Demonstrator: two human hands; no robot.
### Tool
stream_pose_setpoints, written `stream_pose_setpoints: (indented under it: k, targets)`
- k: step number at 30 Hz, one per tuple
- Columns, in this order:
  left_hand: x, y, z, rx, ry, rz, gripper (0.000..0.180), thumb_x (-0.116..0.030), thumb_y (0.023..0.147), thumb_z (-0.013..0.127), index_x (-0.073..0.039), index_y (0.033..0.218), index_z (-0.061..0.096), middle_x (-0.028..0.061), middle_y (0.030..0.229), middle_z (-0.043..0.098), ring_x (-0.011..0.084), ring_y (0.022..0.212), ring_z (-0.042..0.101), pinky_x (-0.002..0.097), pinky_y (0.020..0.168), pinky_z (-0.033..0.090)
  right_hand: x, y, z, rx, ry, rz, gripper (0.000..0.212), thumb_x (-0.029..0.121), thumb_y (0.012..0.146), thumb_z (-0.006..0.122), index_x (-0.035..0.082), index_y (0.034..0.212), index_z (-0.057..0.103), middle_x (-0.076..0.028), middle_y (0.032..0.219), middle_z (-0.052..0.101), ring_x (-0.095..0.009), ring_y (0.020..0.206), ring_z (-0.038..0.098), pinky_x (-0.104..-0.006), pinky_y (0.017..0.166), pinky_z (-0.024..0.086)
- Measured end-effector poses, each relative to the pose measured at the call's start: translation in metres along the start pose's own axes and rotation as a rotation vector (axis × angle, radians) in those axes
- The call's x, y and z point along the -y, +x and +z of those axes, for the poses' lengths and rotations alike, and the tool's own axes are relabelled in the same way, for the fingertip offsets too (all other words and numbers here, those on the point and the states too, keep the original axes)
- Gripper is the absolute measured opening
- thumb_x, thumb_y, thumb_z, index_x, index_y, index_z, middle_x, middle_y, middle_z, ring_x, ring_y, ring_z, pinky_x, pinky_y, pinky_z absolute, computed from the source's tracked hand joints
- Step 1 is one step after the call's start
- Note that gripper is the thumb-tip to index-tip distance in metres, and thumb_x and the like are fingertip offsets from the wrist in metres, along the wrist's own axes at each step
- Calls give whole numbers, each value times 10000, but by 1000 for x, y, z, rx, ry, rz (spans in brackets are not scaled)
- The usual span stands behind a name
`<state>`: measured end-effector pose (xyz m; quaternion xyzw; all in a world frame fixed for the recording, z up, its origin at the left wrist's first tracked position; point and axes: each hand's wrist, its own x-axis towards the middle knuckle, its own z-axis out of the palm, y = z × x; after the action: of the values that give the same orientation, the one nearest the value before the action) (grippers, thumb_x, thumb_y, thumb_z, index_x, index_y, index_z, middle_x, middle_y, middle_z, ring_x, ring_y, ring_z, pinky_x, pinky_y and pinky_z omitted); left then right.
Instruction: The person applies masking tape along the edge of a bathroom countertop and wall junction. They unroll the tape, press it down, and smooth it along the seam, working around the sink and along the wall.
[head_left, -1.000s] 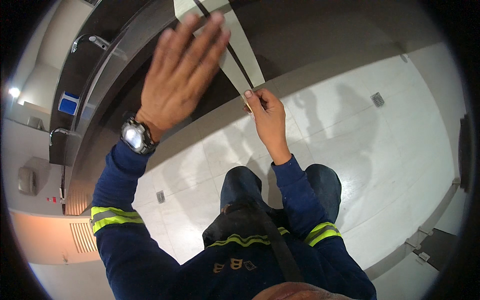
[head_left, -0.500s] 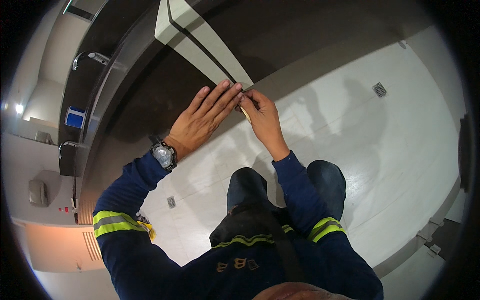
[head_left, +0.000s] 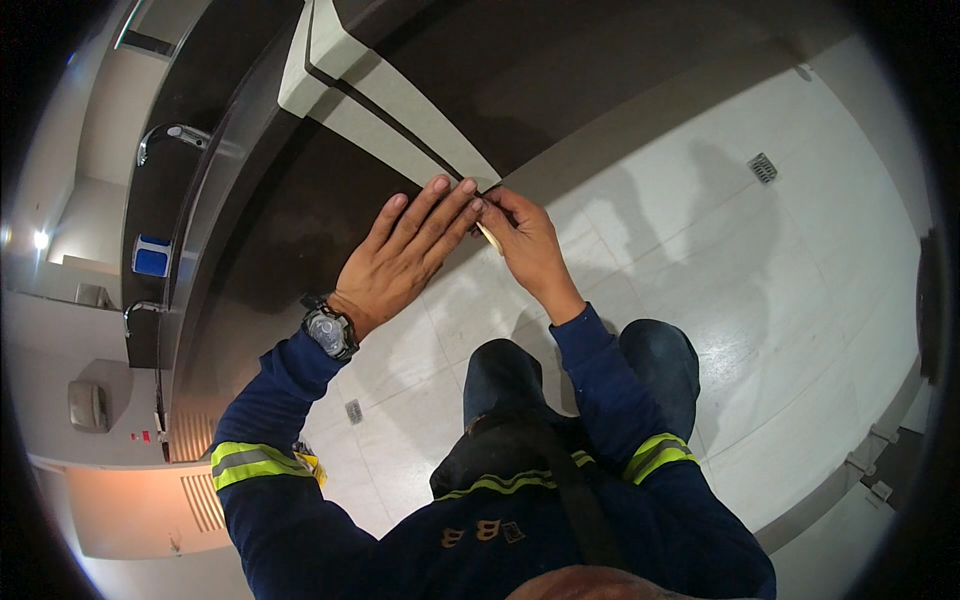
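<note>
A white panel [head_left: 410, 110], split lengthwise by a dark groove [head_left: 385, 115], runs down the dark brown front [head_left: 310, 190]. My left hand [head_left: 395, 250] lies with its fingers stretched out, their tips at the panel's lower end and beside the groove. Close against those fingertips, my right hand [head_left: 525, 235] pinches a thin, pale, stick-like piece [head_left: 489, 238]. One end of this piece shows below the right thumb. Fingers hide the rest, so I cannot tell whether it touches the groove.
Left of me, a dark counter carries two curved taps [head_left: 185, 135] [head_left: 140, 308] and a blue-and-white box [head_left: 152, 256]. Pale floor tiles [head_left: 690, 300] hold two small drain grates [head_left: 762, 167] [head_left: 354, 411]. Something yellow [head_left: 313, 467] lies by my left sleeve.
The whole view has shifted a little, with the panel's top now lower and further left. Both hands keep their places at the panel's lower end, the left still flat, the right still pinching.
</note>
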<state>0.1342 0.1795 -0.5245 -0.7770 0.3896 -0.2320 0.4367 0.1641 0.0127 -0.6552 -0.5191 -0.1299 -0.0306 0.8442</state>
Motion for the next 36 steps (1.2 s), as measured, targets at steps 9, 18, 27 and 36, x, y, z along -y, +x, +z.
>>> stream_pose_setpoints:
  k: [9,18,27,36]
  targets:
    - [-2,-3,-3,35,-34,-2,702,-364,968,651,-294,1617,394,-16,1704,325,229,1571,291,472,1294,103,-28,3,16,-6,327,188,300,261,1075,544,-7,1126,669,-93,980,703,-157,899,646,-309,805,525]
    - [-3,-5,18,-253,-338,-166,867,-538,917,743,-181,1621,385,145,1696,314,352,1588,233,500,1282,158,-117,-3,25,-2,369,520,265,262,1071,579,39,1174,681,-67,908,718,-141,717,682,-283,616,546]
    - [-17,19,19,-408,-238,-491,878,-420,867,833,-243,1612,406,132,1704,302,384,1589,216,538,1268,179,-81,-6,-3,-38,275,520,375,209,1058,598,-30,1344,637,-63,898,710,-94,671,617,-246,610,507]
    - [-19,11,15,-215,-129,-456,930,-424,803,859,-295,1609,412,107,1736,222,379,1604,155,519,1286,106,-64,-17,-10,-44,149,441,333,218,1050,593,-22,1268,670,-20,798,674,-84,602,573,-259,542,465]
